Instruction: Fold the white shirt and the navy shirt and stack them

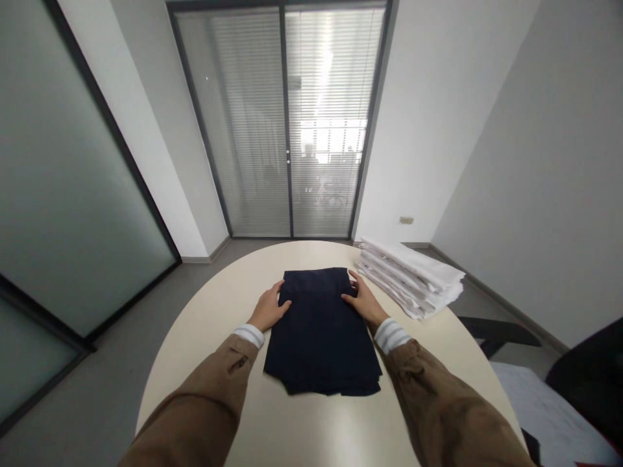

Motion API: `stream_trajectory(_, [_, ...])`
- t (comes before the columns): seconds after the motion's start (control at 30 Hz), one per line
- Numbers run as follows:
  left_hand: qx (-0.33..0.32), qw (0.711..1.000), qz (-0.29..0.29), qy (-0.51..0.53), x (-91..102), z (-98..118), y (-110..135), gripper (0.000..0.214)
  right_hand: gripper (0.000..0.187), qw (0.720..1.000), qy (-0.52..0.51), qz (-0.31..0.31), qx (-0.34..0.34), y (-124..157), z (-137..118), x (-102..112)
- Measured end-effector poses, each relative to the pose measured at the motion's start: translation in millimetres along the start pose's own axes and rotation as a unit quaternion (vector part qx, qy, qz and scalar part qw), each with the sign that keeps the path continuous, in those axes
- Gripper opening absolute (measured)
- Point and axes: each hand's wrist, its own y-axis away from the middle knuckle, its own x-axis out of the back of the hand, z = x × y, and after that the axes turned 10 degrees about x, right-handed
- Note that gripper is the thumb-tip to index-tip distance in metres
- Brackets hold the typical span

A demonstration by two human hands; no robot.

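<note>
A folded dark navy garment [318, 331] lies on the round cream table [219, 311] in front of me. My left hand [268, 308] rests at its left edge near the far corner, thumb on the cloth and fingers curled along the side. My right hand [361, 298] lies at the right edge, fingers stretched forward along the fabric. Both arms wear brown sleeves with striped cuffs.
A stack of folded white cloths [411, 275] sits on the table's far right side, close to my right hand. A dark chair [496, 332] stands beyond the right edge. Glass doors with blinds [287, 123] face me; grey floor lies to the left.
</note>
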Motion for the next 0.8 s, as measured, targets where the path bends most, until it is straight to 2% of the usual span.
stream_trajectory(0.1, [0.0,1.0,-0.002,0.008,-2.5,-3,-2,0.065,0.09,0.987,-0.127,0.071,-0.068,-5,-11,-5])
stream_trajectory(0.2, [-0.004,0.999,-0.002,0.033,-4.3,-6,-4,0.065,0.103,0.957,-0.221,0.121,-0.142,-10,-27,-8])
stream_trajectory(0.3, [-0.006,0.997,-0.016,0.07,-4.9,-9,-5,0.067,0.116,0.929,-0.263,0.149,-0.214,-15,-39,-9])
stream_trajectory(0.4, [0.007,0.99,-0.04,0.132,-5.1,-9,-5,0.069,0.115,0.917,-0.279,0.171,-0.23,-19,-43,-8])
stream_trajectory(0.5, [0.01,0.971,-0.062,0.231,-5.9,-3,-5,0.071,0.104,0.905,-0.303,0.175,-0.244,-20,-41,-6])
stream_trajectory(0.6, [0.016,0.939,-0.077,0.335,-6.6,8,-5,0.077,0.078,0.898,-0.334,0.155,-0.24,-18,-41,-3])
stream_trajectory(0.7, [0.087,0.903,-0.062,0.415,-4.8,19,-3,0.088,0.044,0.896,-0.358,0.114,-0.236,-16,-42,-2])
stream_trajectory(0.8, [0.164,0.849,-0.085,0.495,-0.3,29,1,0.097,0.031,0.891,-0.372,0.088,-0.244,-13,-44,-1])
